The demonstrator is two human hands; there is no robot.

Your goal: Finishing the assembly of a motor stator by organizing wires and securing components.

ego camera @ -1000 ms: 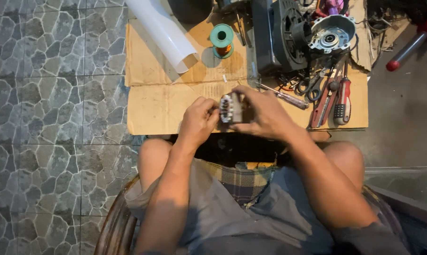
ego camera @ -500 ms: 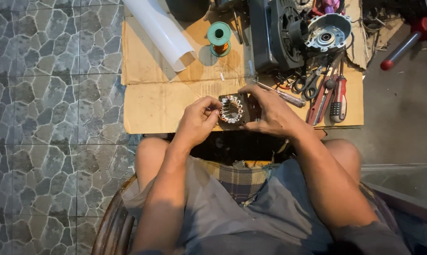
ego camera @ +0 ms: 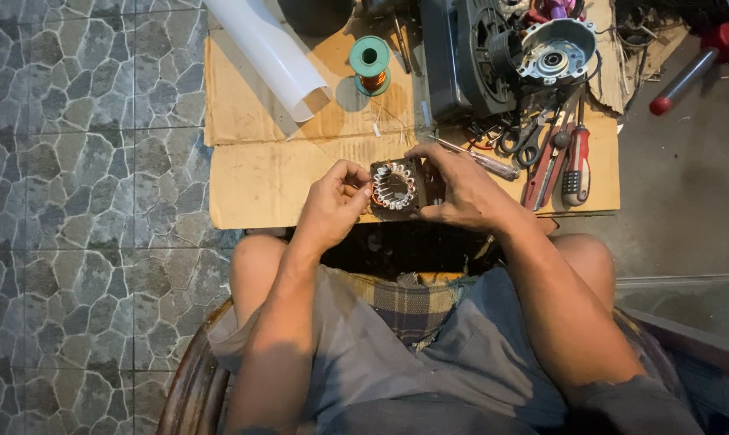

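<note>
Seen from above, the motor stator point(ego camera: 394, 187) now faces me square-on, its ring of copper windings and central bore open to the camera; a second ago it was turned edge-on in my grip, so I judge the coils are up for close work. My right hand point(ego camera: 461, 189) wraps closed around the stator's far side and holds it over the near edge of the cardboard sheet point(ego camera: 252, 169), just above my knees. My left hand point(ego camera: 336, 201) has its fingers point(ego camera: 356, 173) curled in a pinch at the ring's left rim; what they pinch is too small to tell.

The cardboard lies on a stone-patterned tile floor point(ego camera: 82, 161). On it sit a green spool of copper wire point(ego camera: 370, 64), a rolled white sheet point(ego camera: 272, 52), a dark motor housing point(ego camera: 469, 56), a round metal end cap point(ego camera: 554, 52), scissors point(ego camera: 521, 141) and a red-handled screwdriver point(ego camera: 576, 157). I sit in a chair with a curved wooden arm point(ego camera: 191, 379).
</note>
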